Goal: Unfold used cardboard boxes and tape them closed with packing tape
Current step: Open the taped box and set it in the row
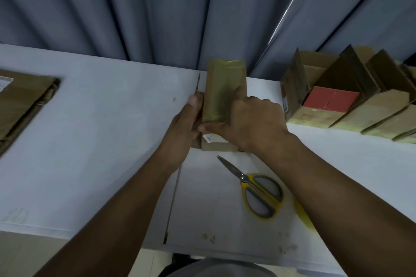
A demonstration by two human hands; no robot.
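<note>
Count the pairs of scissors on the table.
1. The yellow-handled scissors lie on the white table, just nearer the person than the taped box that the left hand and right hand hold. Others could be hidden from view.

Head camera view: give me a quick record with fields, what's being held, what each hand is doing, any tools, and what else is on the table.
held item: box, small, cardboard, with yellowish tape over its top
left hand: grips the box's left side
right hand: holds the box from the top and right, thumb stretched across it
tool: scissors, yellow handles, blades shut, lying untouched on the table
right side: row of open boxes
left side: flattened cardboard
backdrop: grey curtain
</note>
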